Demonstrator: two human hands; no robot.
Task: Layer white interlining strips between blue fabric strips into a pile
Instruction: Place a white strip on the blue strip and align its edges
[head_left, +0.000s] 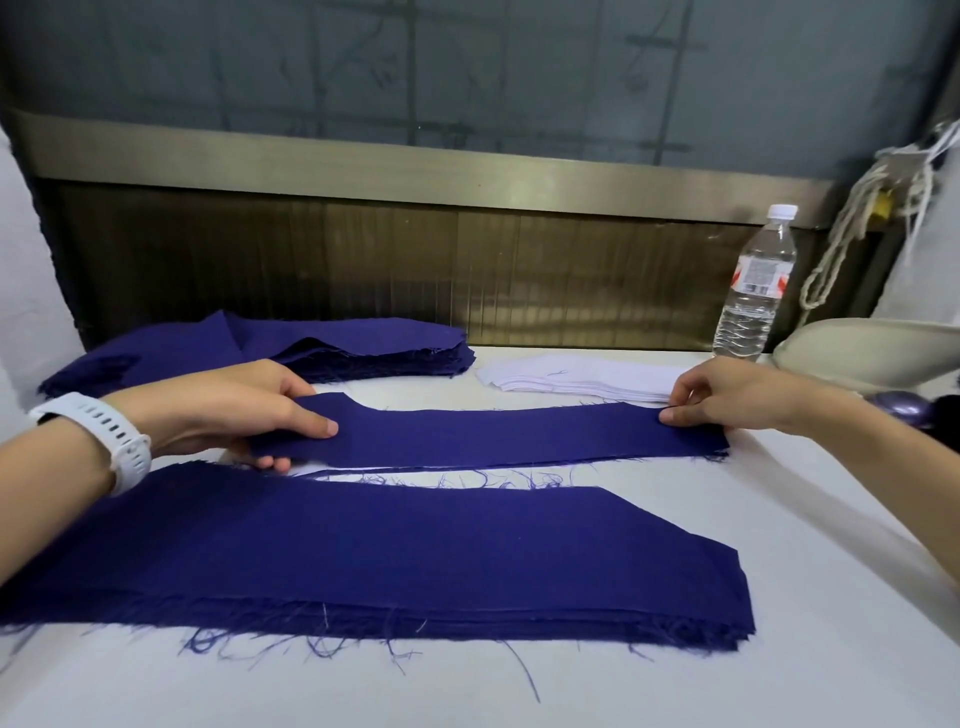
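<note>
A clear water bottle (754, 288) stands upright at the white table's (779, 649) far right edge.

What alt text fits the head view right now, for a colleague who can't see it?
Two bare hands, left hand and right hand, hold the ends of a blue fabric strip on a white table. A blue pile lies nearer; blue stack and white interlining strips lie behind.

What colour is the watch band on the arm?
White. The watch band on the left wrist shows clearly in the head view.
</note>
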